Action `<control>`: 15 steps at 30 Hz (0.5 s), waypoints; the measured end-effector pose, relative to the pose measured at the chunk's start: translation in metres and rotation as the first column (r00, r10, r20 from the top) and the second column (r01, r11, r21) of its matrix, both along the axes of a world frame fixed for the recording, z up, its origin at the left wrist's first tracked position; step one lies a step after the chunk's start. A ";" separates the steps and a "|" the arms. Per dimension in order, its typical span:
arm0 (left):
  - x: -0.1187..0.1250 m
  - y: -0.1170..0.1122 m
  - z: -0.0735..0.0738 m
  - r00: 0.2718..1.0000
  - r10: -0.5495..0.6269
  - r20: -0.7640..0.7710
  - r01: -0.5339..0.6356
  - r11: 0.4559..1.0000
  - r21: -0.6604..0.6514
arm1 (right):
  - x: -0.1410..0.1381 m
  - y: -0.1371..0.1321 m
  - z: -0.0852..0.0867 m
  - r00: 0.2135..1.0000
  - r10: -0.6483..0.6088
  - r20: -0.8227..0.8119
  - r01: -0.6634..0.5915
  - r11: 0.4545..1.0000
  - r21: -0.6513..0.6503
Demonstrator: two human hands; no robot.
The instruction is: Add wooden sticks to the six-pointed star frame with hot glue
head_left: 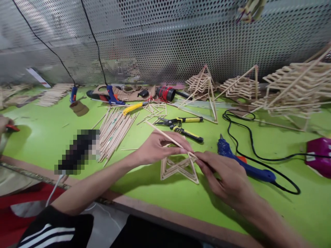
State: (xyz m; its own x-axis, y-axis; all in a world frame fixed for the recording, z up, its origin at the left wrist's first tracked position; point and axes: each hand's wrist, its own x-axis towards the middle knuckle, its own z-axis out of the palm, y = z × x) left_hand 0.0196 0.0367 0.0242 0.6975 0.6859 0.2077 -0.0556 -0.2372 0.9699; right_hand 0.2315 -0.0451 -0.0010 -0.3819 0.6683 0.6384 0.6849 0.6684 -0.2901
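Observation:
My left hand (161, 146) pinches a long thin wooden stick (165, 135) that slants up to the left from the fingertips. Its tip meets a small star-shaped frame of wooden sticks (178, 167) lying on the green table (160, 193). My right hand (224, 175) is closed, its fingertips pressed on the frame's upper right corner where the stick meets it. A blue glue gun (245, 167) lies just right of my right hand, with its black cable (248, 137) looping behind.
A pile of loose sticks (113, 132) lies left of the hands. Yellow-handled pliers (181, 120) and a cutter (187, 133) lie behind. Stacked stick structures (292, 89) stand at the back right. Another person's hand (5, 125) is at the far left edge. A magenta object (319, 156) is at right.

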 end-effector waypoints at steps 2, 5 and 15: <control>-0.011 0.003 0.000 0.996 0.084 -0.026 -0.085 0.996 -0.020 | 0.000 -0.001 0.000 1.000 0.009 0.010 -0.009 1.000 -0.017; -0.043 0.022 0.012 0.946 0.304 -0.108 -0.303 0.953 0.032 | 0.001 -0.002 0.001 0.999 0.013 0.035 -0.012 0.999 -0.044; -0.128 0.091 -0.011 0.436 0.586 -0.683 -0.368 0.809 0.459 | 0.001 -0.002 -0.001 0.986 0.025 0.163 -0.031 0.999 0.031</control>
State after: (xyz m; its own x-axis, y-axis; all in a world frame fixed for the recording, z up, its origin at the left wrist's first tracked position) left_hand -0.1080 0.1280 0.0133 0.2225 0.9740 -0.0436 0.8596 -0.1749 0.4801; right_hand 0.2328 -0.0473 -0.0017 -0.5007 0.6355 0.5878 0.7021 0.6953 -0.1536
